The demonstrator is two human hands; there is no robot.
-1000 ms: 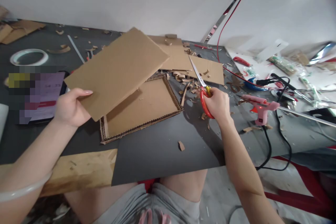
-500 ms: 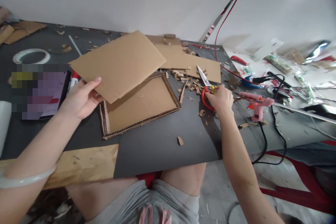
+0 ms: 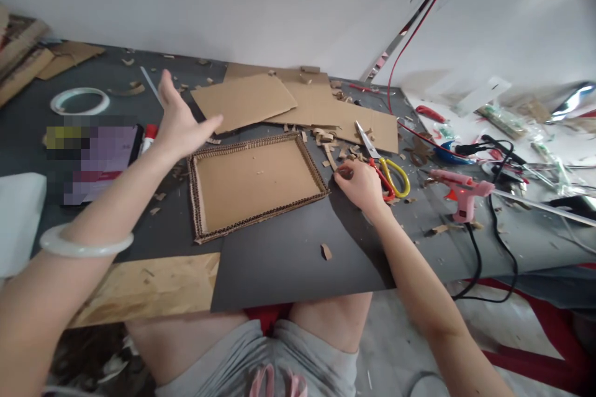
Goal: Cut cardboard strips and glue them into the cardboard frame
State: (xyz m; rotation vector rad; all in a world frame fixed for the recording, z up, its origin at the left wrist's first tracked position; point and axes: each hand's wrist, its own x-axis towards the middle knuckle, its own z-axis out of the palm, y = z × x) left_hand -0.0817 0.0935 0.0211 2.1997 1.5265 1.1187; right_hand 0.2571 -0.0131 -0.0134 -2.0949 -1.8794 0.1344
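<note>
My left hand (image 3: 179, 118) is open, thumb and fingers spread, at the near left edge of a loose cardboard sheet (image 3: 246, 102). The sheet lies on other cardboard. Below it sits a shallow cardboard tray (image 3: 261, 183) with corrugated raised edges and a few crumbs inside. My right hand (image 3: 359, 186) is beside the tray's right corner, fingers curled with a gap at the thumb, and nothing shows in it. Just right of this hand lie scissors (image 3: 391, 177) with red and yellow handles, one handle partly hidden behind it. A thin cardboard strip (image 3: 330, 156) lies near the fingertips.
A pink glue gun (image 3: 460, 192) with a black cord stands on the right. A phone (image 3: 107, 161), a red-capped marker (image 3: 149, 136) and a white tape ring (image 3: 80, 102) are at left. Cardboard scraps (image 3: 326, 252) litter the table. Cables and packets lie at far right.
My left hand has let go of the cardboard sheet, which now lies behind the tray. My right hand has released the scissors and moved left to the tray's corner.
</note>
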